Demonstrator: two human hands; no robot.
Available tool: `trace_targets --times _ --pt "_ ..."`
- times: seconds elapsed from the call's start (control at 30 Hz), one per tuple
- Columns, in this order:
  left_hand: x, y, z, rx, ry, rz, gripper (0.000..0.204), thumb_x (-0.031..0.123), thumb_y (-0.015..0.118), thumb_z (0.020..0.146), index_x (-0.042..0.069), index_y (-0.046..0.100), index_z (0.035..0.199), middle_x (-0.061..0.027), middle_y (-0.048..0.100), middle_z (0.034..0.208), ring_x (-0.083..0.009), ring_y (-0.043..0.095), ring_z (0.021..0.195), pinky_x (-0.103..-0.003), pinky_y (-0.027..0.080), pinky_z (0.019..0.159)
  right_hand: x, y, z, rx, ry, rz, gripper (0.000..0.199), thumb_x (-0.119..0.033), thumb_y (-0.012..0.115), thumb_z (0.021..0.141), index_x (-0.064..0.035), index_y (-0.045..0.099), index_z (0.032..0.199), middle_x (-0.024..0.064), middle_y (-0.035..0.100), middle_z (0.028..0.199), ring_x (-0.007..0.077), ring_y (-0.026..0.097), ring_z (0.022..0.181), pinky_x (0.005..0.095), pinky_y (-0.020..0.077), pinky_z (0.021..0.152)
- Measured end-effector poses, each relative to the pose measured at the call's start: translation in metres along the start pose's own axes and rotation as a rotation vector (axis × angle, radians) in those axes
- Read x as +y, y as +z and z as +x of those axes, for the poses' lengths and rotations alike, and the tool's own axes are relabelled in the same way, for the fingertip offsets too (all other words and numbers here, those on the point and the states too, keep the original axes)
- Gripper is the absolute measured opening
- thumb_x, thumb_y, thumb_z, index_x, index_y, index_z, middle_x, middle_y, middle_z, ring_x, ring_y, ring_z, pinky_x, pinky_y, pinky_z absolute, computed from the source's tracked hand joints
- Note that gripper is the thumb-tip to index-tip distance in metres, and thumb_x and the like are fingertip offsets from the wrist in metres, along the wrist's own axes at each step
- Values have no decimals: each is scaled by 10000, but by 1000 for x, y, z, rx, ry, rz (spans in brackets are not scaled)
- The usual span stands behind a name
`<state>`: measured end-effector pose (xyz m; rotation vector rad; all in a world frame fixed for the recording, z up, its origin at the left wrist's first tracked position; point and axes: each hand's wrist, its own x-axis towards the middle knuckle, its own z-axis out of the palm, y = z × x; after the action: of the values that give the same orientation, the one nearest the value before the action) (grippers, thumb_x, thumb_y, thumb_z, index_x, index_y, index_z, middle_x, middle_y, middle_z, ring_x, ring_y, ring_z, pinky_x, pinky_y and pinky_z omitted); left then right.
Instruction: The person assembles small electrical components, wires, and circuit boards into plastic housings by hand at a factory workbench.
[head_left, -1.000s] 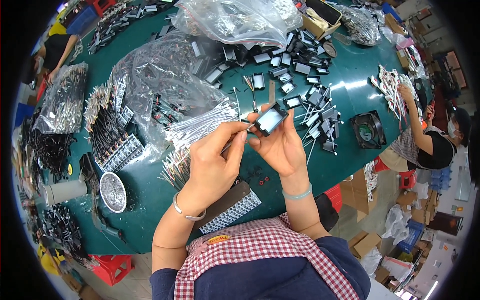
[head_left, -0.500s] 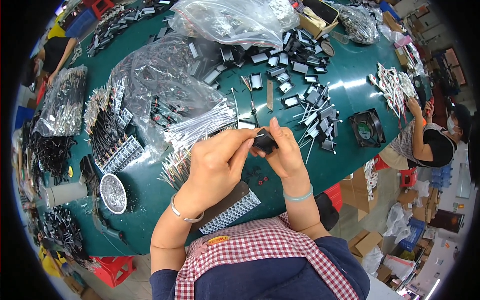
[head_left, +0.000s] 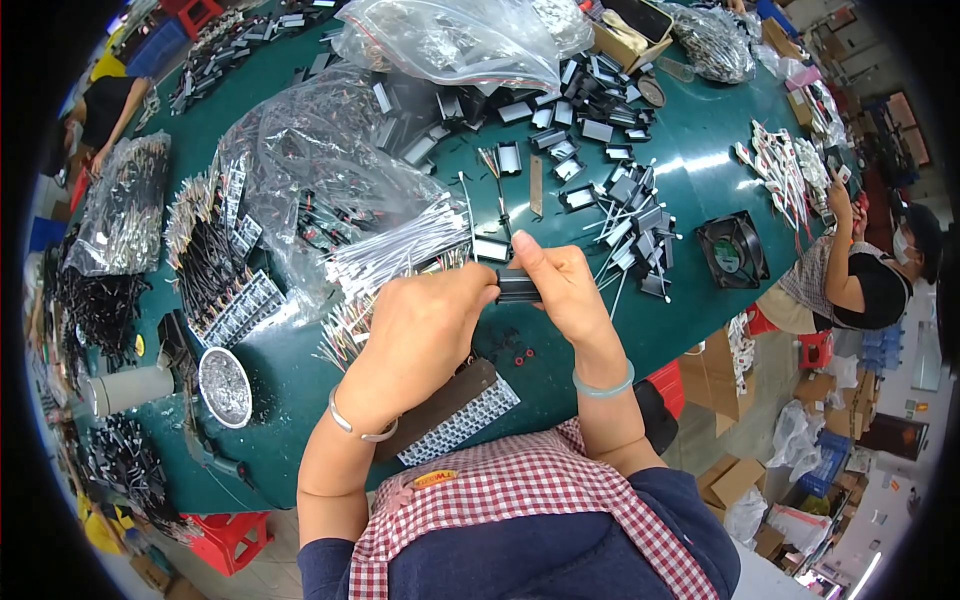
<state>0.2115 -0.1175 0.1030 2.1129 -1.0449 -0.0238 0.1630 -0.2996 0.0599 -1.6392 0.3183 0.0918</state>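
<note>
A small black rectangular housing (head_left: 518, 287) is gripped between my two hands above the table. My left hand (head_left: 425, 318) pinches its left end, where the fingertips hide any finer part. The thumb of my right hand (head_left: 568, 298) points up beside it, and the fingers curl round its right end. Just beyond lies another black housing with a pale inside (head_left: 490, 249). White cable ties (head_left: 405, 245) fan out past my left hand. Below the hands, small red rings (head_left: 524, 356) and dark bits lie near a strip of terminal connectors (head_left: 462, 424).
Black housings (head_left: 597, 130) are heaped at the far middle, with others among white ties (head_left: 640, 220) to the right. A square fan (head_left: 732, 250) stands farther right. Clear plastic bags (head_left: 450, 40), wire bundles (head_left: 205, 235) and a white bowl (head_left: 226, 387) surround the work. A co-worker (head_left: 858, 270) sits at right.
The housing has turned from a tilted pose to lie level across my hands, showing its ribbed long side. My left hand has shifted slightly left and down.
</note>
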Motion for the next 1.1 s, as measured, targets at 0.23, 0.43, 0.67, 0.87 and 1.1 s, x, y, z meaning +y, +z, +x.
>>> trace_targets --times 0.23,0.43,0.67,0.87,1.1 --pt "-9 -1 2 -253 -435 -490 174 130 670 884 -20 628 960 -75 596 564 -143 566 467 -289 431 454 -10 -1 7 -205 94 100 580 -488 408 1013 -29 618 728 -1 567 617 66 495 580 217 353 534" --pt "-17 21 2 23 -741 -719 159 99 666 899 -44 616 946 -37 629 653 -64 557 491 -194 414 400 14 19 8 482 -487 82 156 -163 658 896 -16 642 848 136 556 1206 214 563 1062 331 460 909" --pt "-10 39 1 63 -728 -650 181 85 654 904 -64 584 981 -105 679 723 -104 617 555 -227 486 460 34 36 0 328 -322 397 55 -17 712 818 10 687 860 108 515 1237 203 543 1110 326 504 892" --pt "-20 47 -5 -20 -566 -494 188 122 658 906 -50 603 957 -112 680 763 -152 651 667 -273 517 600 21 -3 -9 621 -462 303 88 -65 578 950 15 551 978 112 594 1082 179 621 927 287 514 790" --pt "-36 34 -5 40 -483 -184 153 113 665 877 5 634 981 -182 686 824 -269 687 751 -352 516 657 2 -93 -23 1022 -987 -175 47 14 542 948 18 513 986 138 603 989 195 652 834 322 557 783"
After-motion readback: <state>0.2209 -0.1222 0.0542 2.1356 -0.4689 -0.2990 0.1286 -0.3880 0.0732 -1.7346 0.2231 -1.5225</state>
